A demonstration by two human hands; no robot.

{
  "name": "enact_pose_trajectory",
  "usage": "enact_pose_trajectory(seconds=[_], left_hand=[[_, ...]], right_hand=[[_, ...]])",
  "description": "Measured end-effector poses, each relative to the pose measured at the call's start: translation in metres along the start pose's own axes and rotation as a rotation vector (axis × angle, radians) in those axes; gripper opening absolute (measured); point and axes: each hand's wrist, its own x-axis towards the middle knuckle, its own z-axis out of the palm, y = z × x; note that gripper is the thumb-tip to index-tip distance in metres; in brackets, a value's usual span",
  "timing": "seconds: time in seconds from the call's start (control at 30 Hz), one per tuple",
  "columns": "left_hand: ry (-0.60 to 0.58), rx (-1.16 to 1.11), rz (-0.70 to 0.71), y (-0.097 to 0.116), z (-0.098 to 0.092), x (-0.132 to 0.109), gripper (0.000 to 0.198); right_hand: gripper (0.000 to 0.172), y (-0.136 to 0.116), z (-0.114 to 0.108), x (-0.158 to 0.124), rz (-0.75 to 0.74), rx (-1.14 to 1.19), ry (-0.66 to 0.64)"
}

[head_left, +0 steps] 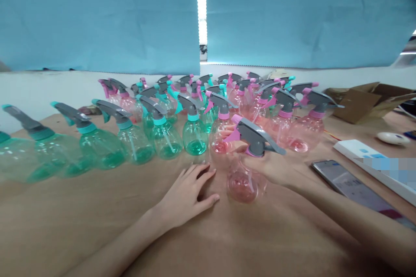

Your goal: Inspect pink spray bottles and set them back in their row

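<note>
Right hand (271, 166) grasps the pink spray bottle (244, 184) by its neck, just right of the left hand (188, 194) lying flat, empty; judged mid-handling, any set-down needs room before the bottle rows (195, 132) ahead.

Bench (81, 225) front left bare, open passage. Rows of spray bottles (195, 117) pack middle, gaps too tight to reach through. Pink spray bottle (247, 177) juts forward at centre. Phone (351, 184), white box (364, 158) crowd right edge.
</note>
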Motion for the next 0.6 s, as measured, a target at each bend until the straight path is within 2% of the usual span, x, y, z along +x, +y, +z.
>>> enact_pose_trajectory(seconds=[0.23,0.6], left_hand=[[0.012,0.000,0.004,-0.0006,0.0010,-0.0004,0.052],[0.011,-0.003,0.006,-0.0010,0.0016,-0.0003,0.052]], right_hand=[[0.013,-0.0064,-0.0041,0.0005,0.132,-0.017,-0.030],[0.010,-0.0060,-0.0019,0.0004,0.083,0.083,-0.021]])
